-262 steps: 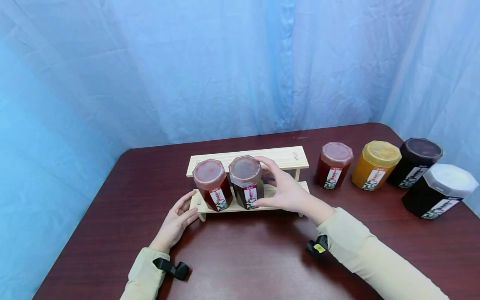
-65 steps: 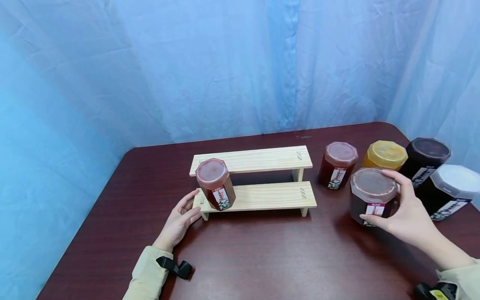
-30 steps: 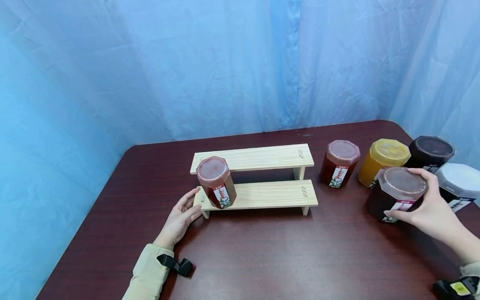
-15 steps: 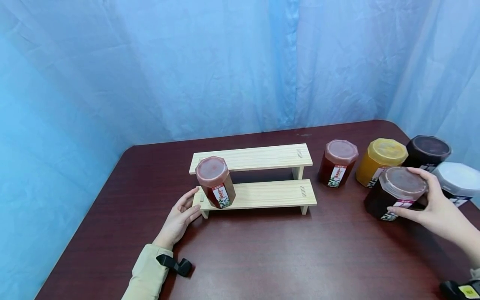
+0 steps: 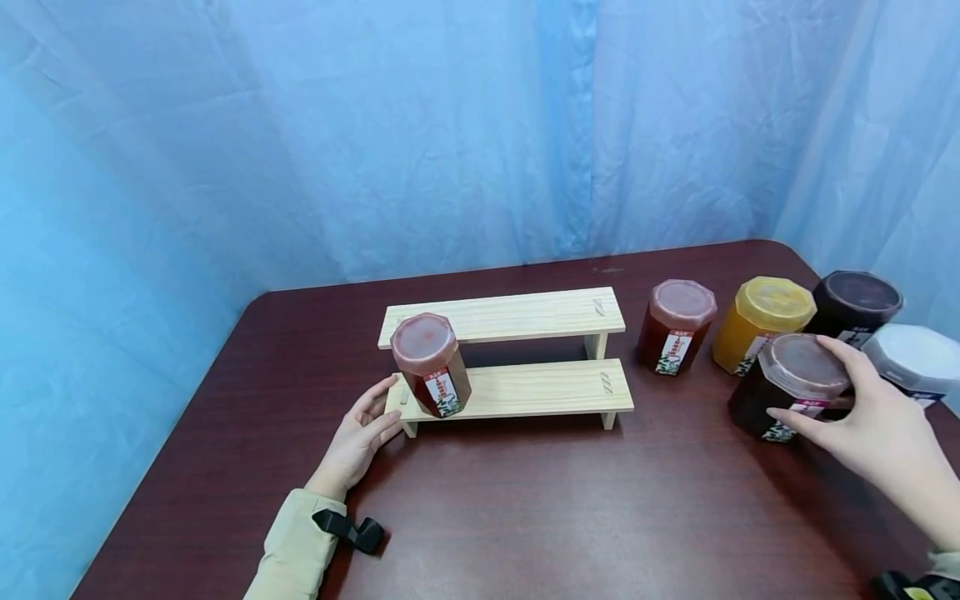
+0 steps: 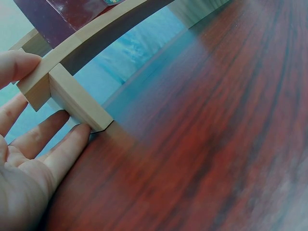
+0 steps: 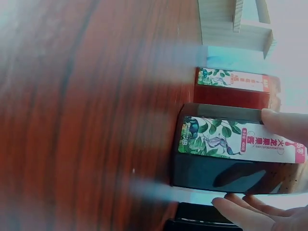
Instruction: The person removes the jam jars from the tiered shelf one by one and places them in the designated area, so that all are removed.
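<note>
My left hand (image 5: 352, 450) holds the left end of the two-step wooden shelf rack (image 5: 543, 390). In the left wrist view its thumb lies on the board's edge and its other fingers reach the leg (image 6: 77, 98). A red jam jar (image 5: 431, 354) stands on the lower step beside that hand. On the right, my right hand (image 5: 881, 421) is curled round a dark jam jar (image 5: 761, 400) with a pink-topped label, which stands upright on the table. The right wrist view shows the thumb at the label side and the fingertips along the opposite side.
Behind the dark jar stand another red jar (image 5: 675, 325), a yellow jar (image 5: 765, 312), a black-lidded dark jar (image 5: 858, 300) and a white-lidded dark jar (image 5: 915, 354), partly hidden by the hand. A blue curtain (image 5: 450, 150) hangs behind the dark red table (image 5: 540, 508).
The pink-labelled jar has gone from the rack's lower step to the table among the right-hand jars. Lately it stays put while my right hand shifts slightly around it. My left hand keeps its place.
</note>
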A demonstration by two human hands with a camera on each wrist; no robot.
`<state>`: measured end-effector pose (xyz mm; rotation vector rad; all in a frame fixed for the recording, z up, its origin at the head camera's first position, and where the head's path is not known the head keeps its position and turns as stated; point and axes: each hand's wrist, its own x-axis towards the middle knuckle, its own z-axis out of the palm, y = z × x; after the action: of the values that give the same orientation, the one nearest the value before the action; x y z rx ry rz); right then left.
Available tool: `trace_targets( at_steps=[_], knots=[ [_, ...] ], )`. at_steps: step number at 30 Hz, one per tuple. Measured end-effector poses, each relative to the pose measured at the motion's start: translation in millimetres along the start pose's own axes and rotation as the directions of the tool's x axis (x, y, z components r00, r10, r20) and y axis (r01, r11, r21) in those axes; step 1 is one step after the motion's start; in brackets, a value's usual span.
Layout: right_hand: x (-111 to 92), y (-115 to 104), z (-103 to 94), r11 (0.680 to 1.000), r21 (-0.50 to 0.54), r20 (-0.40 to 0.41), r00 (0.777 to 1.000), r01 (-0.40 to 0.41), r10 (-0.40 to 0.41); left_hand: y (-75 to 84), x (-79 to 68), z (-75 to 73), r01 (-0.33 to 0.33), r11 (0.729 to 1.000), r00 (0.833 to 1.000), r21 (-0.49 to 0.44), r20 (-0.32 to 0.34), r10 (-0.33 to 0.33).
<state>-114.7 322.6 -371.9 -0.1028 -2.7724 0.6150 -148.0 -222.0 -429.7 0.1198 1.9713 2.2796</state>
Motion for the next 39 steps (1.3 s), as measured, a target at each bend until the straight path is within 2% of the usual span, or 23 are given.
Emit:
trace_targets(
  at_steps=[7,9,11,17,19,39],
  knots=[
    [11,48,24.6,0.999,-0.037,-0.062,0.998,0.012,-0.014,1.4,-0.3,1.8,-0.002,1.0,1.0,0.001,-0.01,0.002],
    [12,53,27.2,0.999,-0.043,-0.072,0.997,0.014,-0.017,1.5,-0.3,1.8,0.0,1.0,1.0,-0.001,-0.01,0.0],
    [11,46,23.9,0.999,-0.04,-0.062,0.998,0.009,-0.012,1.4,-0.2,1.5,0.0,1.0,1.0,-0.002,-0.008,0.0],
    [4,4,1.4,1.0,-0.021,-0.031,0.999,0.008,-0.009,0.6,-0.6,0.2,-0.005,1.0,1.0,-0.004,0.004,0.005],
    [3,-2,-1.3,1.0,-0.024,-0.026,1.0,0.007,-0.008,0.7,-0.7,0.2,-0.005,1.0,1.0,-0.005,0.009,0.005],
    [3,1,-1.0,1.0,-0.01,-0.014,1.0,0.011,-0.012,2.0,0.0,2.2,0.0,1.0,1.0,0.008,0.001,0.0]
  ],
)
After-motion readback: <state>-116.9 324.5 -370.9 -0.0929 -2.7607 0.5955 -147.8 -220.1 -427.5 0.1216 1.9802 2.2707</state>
